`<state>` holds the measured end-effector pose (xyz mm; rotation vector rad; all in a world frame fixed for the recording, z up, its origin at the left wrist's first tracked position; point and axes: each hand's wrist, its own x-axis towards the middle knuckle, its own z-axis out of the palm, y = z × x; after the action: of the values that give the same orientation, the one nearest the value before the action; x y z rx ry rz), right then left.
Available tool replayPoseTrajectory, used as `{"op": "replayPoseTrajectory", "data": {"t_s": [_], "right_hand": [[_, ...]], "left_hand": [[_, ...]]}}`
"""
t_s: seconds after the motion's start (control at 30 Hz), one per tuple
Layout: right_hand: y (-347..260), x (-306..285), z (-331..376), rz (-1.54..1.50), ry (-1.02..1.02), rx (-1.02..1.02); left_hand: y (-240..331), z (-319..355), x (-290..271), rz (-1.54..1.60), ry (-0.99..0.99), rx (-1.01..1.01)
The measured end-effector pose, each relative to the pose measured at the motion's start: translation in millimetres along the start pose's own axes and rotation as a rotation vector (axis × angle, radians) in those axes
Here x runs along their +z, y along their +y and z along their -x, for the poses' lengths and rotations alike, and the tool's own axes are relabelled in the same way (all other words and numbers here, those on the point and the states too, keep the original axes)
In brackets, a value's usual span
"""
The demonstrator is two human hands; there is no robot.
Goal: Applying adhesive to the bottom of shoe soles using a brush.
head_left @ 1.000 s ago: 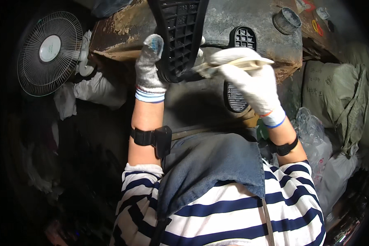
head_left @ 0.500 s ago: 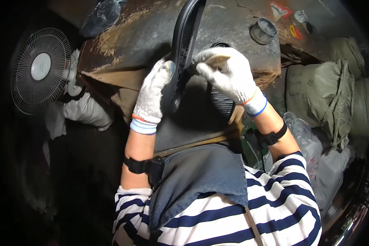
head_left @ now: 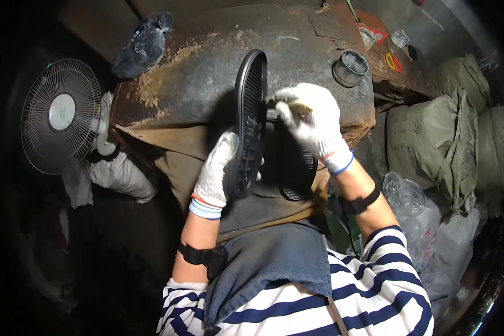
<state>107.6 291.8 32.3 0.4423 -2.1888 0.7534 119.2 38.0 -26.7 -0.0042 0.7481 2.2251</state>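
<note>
Both of my hands wear white knit gloves. My left hand (head_left: 215, 171) grips a black shoe sole (head_left: 251, 123) by its lower part, its ribbed inner side turned to the right. Close to the sole's right edge, my right hand (head_left: 311, 117) is closed in a pinch. A slim tan piece shows between its fingers, but its kind is mostly hidden. A second black sole (head_left: 293, 191) lies below my right hand, partly covered by it and by shadow.
Ahead is a worn workbench (head_left: 207, 78) with a dirty round pot (head_left: 350, 68) and a black plastic bag (head_left: 144, 47). Scissors with orange and yellow handles (head_left: 393, 63) lie at the far right. A fan (head_left: 61, 115) stands left; green sacks (head_left: 423, 134) are stacked right.
The held sole has come lower in view, showing more of its ribbed inner side. My right hand stays pinched beside it, slightly lower. The whole view has shifted somewhat.
</note>
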Motion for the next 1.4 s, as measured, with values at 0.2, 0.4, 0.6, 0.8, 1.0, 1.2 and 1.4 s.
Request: {"op": "replayPoseTrajectory", "data": {"t_s": [0.2, 0.4, 0.6, 0.8, 1.0, 1.2, 1.4], "right_hand": [[25.6, 10.4, -32.9, 0.11, 0.169, -0.087], [28.5, 16.0, -38.0, 0.133, 0.11, -0.018], [22.8, 48.8, -50.8, -0.198, 0.168, 0.118], [35.4, 49.3, -14.4, -0.425, 0.168, 0.591], [-6.1, 61.0, -8.7, -0.747, -0.163, 0.487], [22.4, 64.7, -14.7, -0.428, 0.065, 0.536], [-11.6, 54.9, -8.0, -0.737, -0.067, 0.535]], "left_hand": [[-6.8, 11.1, 6.5, 0.347, -0.1, -0.166], [-16.5, 5.9, 16.8, 0.537, -0.17, -0.276], [-3.3, 6.7, 23.4, 0.55, -0.271, -0.164], [-7.9, 6.2, 8.5, 0.503, -0.268, -0.159], [-4.9, 19.6, -0.9, 0.487, -0.194, -0.143], [-7.4, 14.8, 11.7, 0.507, -0.215, -0.18], [-8.2, 15.1, 0.9, 0.434, -0.335, -0.208]]}}
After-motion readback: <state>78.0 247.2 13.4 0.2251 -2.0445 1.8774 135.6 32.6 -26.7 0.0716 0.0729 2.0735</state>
